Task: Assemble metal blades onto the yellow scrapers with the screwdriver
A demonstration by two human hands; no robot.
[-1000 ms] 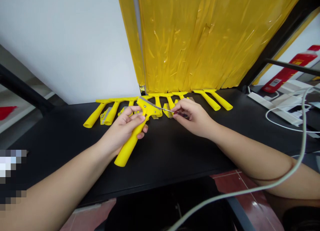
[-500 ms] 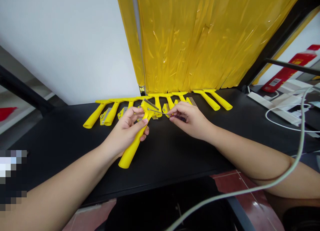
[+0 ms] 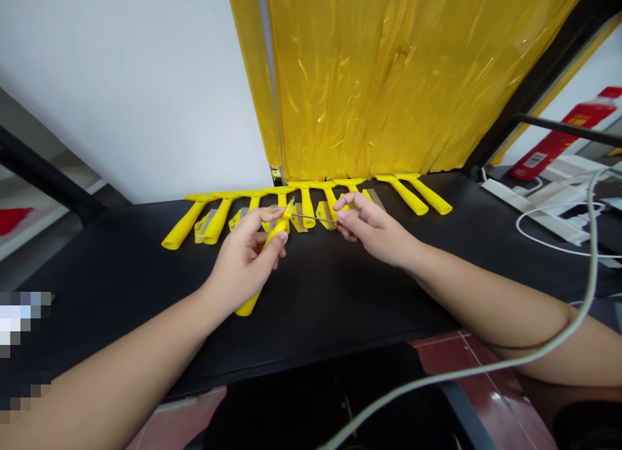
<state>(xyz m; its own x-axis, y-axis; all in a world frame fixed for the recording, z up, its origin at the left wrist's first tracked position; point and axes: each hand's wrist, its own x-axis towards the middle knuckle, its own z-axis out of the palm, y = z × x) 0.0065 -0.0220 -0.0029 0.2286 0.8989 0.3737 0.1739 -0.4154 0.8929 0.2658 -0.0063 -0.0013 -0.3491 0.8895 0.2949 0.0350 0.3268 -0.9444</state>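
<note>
Left grip [image 3: 243,259] holds scraper [image 3: 251,304], right grip [image 3: 373,229] holds screwdriver [image 3: 313,218] at its head, screwing seemingly unfinished; handles [image 3: 183,225] and separate plates [image 3: 200,227] lie on counter [image 3: 340,307].

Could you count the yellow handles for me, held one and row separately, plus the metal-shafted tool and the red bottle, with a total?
Held yellow handle, in the left hand: 1
Row of yellow handles, some partly hidden: 9
Metal-shafted tool, in the right hand: 1
Red bottle: 1
Total: 12
</note>
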